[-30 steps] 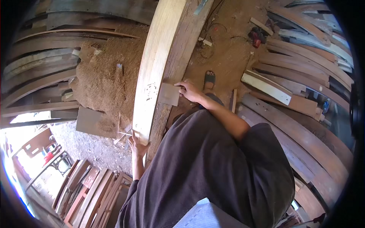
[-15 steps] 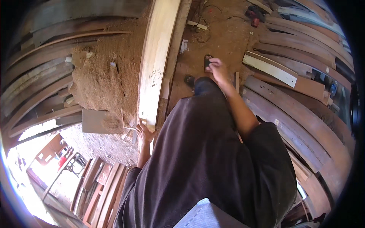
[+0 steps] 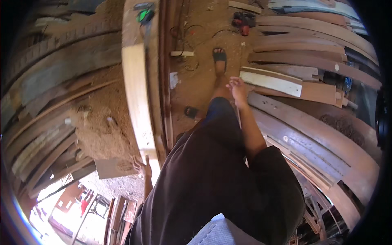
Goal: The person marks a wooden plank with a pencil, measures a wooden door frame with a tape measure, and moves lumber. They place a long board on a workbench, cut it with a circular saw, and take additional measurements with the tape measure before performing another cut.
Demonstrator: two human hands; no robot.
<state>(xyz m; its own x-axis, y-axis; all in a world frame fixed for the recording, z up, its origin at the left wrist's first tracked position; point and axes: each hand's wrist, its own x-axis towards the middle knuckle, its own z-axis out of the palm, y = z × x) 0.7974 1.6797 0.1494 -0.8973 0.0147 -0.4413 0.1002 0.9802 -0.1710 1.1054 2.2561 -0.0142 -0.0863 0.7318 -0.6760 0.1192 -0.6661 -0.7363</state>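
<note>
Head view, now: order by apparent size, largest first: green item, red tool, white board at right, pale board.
1. Pale board
2. White board
3. Red tool
4. Green item
True sizes unsure; nearness to the camera differs.

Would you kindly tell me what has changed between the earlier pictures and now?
The right hand has let go of the flat square piece beside the pale board and moved off to the right. The view has shifted, bringing a green-and-black item into sight beyond the board's far end. The left hand stays at the board's near end.
</note>
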